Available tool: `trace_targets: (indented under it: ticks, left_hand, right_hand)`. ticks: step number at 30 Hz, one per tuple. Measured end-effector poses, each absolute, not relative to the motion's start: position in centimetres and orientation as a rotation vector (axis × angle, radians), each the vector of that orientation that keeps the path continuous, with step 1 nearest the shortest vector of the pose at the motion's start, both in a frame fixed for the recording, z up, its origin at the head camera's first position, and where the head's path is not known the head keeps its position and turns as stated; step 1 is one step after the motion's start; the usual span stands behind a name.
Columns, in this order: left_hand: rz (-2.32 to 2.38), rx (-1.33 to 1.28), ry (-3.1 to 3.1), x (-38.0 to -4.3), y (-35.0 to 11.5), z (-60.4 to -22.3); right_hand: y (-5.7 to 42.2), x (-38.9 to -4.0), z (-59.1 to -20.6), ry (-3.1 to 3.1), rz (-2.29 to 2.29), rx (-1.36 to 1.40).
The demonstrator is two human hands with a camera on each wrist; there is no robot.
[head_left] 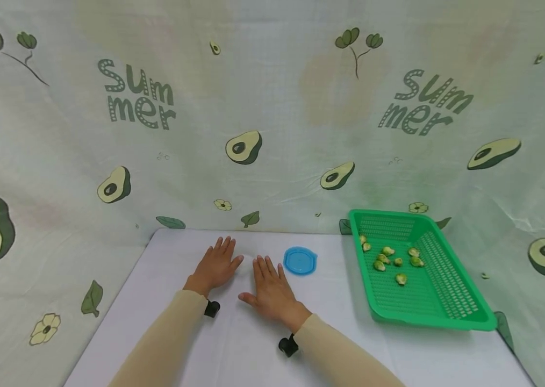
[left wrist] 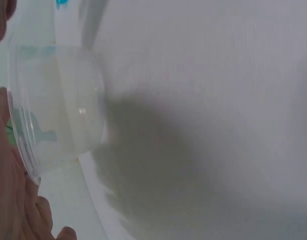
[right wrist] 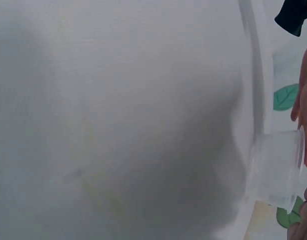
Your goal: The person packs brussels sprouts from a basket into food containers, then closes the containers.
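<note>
Clear round plastic tub (left wrist: pixel 68 100) on flat white table (head_left: pixel 241 349), btw L hand (head_left: pixel 215 266) & R hand (head_left: pixel 271 291). Blue round plastic lid (head_left: pixel 300 261) just R of R hand's fingertips. Green rectangular plastic basket (head_left: pixel 434 321) further R, nr table's R edge; small round green sprouts (head_left: pixel 400 279) in it, mostly twd back L. White printed fabric backdrop (head_left: pixel 272 107) behind table.

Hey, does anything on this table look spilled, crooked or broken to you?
Nothing stands out as spilled or damaged. The visible Brussels sprouts lie inside the green plastic basket, the clear plastic container stands upright, and the blue lid lies flat on the table.
</note>
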State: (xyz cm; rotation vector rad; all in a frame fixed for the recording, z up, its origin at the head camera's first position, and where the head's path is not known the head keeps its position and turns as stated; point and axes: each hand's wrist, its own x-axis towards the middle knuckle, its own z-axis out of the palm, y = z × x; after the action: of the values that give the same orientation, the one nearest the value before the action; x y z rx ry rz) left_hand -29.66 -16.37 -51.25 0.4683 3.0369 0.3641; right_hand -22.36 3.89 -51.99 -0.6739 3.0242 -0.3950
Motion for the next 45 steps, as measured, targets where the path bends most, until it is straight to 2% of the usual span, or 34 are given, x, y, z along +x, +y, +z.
trace_targets:
  ticks: [12,26,45]
  left_hand:
    - [0.499,0.469,3.001,-27.9,-15.4,-51.9]
    - [0.527,0.594,2.983,-22.5,-15.0,-52.8]
    - [0.577,0.721,3.004,-15.7,-11.9,-53.0]
  right_hand:
    - [5.0,-22.4,-52.6,3.016,-0.445,-0.642]
    - [8.3,-22.2,-52.5,3.032,-0.467,-0.599]
    - [12.2,-16.0,-53.0,3.185,-0.476,-0.699]
